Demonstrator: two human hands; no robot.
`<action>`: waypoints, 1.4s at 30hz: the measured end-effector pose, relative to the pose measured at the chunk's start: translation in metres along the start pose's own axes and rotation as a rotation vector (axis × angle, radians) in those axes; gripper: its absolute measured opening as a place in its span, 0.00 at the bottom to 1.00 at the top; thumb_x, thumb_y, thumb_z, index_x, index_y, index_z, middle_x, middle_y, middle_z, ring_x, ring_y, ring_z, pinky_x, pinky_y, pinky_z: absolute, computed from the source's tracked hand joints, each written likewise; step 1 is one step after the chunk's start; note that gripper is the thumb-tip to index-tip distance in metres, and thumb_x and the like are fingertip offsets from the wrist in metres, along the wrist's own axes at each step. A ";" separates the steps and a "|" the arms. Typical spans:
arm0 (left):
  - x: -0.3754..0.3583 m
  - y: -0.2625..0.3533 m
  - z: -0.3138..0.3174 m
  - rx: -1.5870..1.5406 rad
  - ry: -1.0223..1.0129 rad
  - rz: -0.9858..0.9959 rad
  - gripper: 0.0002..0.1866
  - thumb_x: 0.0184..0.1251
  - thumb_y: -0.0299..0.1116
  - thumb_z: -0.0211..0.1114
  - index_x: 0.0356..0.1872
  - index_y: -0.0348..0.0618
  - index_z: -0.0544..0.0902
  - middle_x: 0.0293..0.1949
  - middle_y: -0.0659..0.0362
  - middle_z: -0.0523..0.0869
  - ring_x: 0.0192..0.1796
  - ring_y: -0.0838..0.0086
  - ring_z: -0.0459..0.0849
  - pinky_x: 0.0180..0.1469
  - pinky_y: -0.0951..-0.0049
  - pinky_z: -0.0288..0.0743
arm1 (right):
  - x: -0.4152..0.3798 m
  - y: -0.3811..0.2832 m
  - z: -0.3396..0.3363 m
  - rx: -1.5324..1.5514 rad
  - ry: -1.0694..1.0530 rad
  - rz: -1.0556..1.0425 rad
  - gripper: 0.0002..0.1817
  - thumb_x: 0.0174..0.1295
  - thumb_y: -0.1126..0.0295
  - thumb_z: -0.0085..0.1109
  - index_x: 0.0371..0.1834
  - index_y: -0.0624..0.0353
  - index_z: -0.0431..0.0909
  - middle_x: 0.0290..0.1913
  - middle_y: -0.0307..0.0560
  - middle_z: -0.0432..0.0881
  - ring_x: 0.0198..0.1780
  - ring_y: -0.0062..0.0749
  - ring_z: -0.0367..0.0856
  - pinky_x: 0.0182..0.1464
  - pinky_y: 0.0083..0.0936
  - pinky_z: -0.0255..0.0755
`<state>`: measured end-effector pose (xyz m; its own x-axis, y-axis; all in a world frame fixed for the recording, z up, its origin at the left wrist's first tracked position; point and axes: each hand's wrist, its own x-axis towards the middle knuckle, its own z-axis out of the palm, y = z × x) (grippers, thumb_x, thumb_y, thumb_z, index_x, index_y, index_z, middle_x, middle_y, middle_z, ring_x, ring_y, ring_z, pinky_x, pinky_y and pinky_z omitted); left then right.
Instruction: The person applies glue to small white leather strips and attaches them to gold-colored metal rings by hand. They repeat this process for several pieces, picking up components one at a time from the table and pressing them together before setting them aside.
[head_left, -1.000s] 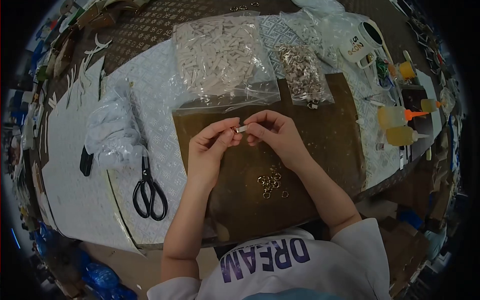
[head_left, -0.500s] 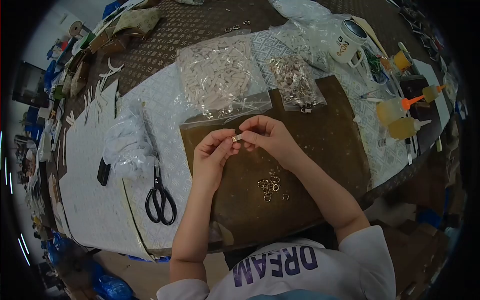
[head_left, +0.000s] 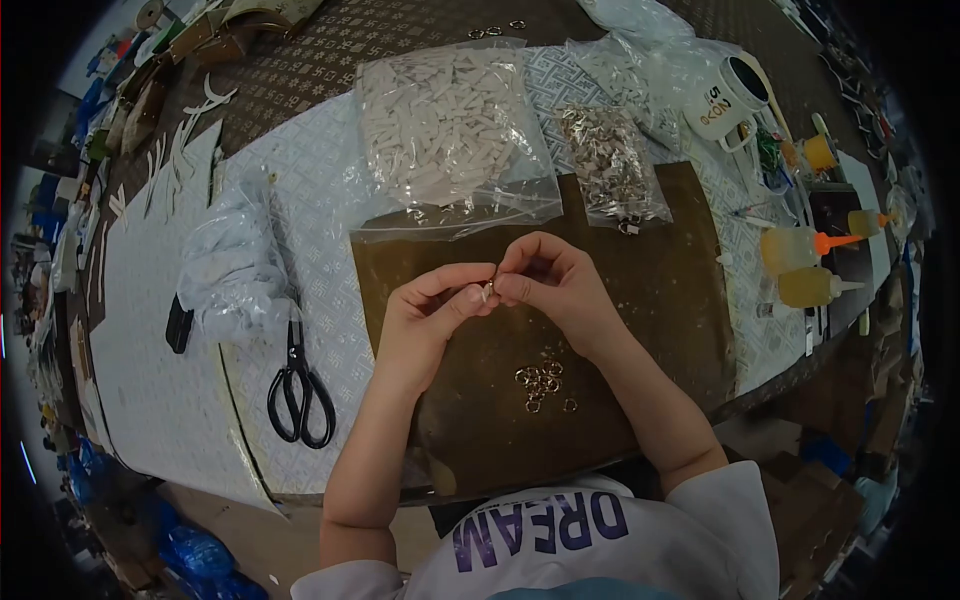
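A small white strip with a metal ring is pinched between the fingertips of the left hand and right hand, above the brown mat. One cluster of loose metal rings lies on the mat below the hands. Two clear bags (one of white strips, one of metal fittings) lie beyond. One pair of black scissors lies to the left. Two glue bottles stand at the right.

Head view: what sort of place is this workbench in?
Probably a small craft or accessory assembly workshop: clear plastic bags of white strips and metal fittings, loose metal rings on the brown mat, orange-capped glue bottles, and black-handled scissors.
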<state>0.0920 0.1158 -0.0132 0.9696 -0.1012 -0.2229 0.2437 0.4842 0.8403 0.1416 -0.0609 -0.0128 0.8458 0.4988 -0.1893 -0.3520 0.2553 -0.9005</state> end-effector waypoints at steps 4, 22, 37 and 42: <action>0.001 -0.002 -0.001 0.115 0.100 0.075 0.10 0.60 0.21 0.65 0.43 0.35 0.83 0.38 0.58 0.86 0.40 0.79 0.83 0.45 0.80 0.77 | -0.002 -0.004 0.009 -0.171 0.064 -0.096 0.09 0.58 0.77 0.63 0.41 0.62 0.75 0.38 0.38 0.79 0.40 0.17 0.77 0.44 0.15 0.72; -0.003 -0.004 -0.001 0.132 0.096 0.081 0.09 0.60 0.22 0.64 0.42 0.36 0.84 0.39 0.59 0.86 0.40 0.80 0.82 0.44 0.81 0.76 | -0.002 0.000 0.010 -0.295 0.072 -0.069 0.06 0.57 0.80 0.61 0.36 0.62 0.75 0.35 0.35 0.78 0.39 0.14 0.76 0.44 0.14 0.71; -0.003 -0.014 0.006 -0.017 0.191 -0.009 0.11 0.60 0.22 0.65 0.44 0.33 0.82 0.37 0.56 0.85 0.38 0.75 0.84 0.44 0.77 0.78 | -0.058 -0.015 0.011 -0.360 0.409 -0.505 0.11 0.61 0.80 0.57 0.46 0.62 0.71 0.41 0.38 0.75 0.42 0.17 0.75 0.45 0.14 0.69; -0.009 -0.022 0.007 -0.024 0.080 -0.104 0.12 0.61 0.22 0.64 0.46 0.34 0.81 0.38 0.56 0.85 0.39 0.74 0.85 0.44 0.76 0.80 | -0.131 0.021 -0.087 -0.785 1.037 -1.031 0.10 0.59 0.84 0.54 0.42 0.61 0.67 0.43 0.44 0.66 0.33 0.23 0.66 0.38 0.18 0.65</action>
<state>0.0786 0.1001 -0.0263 0.9340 -0.0826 -0.3476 0.3411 0.4955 0.7988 0.0582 -0.1935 -0.0411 0.5835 -0.4133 0.6991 0.4907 -0.5065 -0.7090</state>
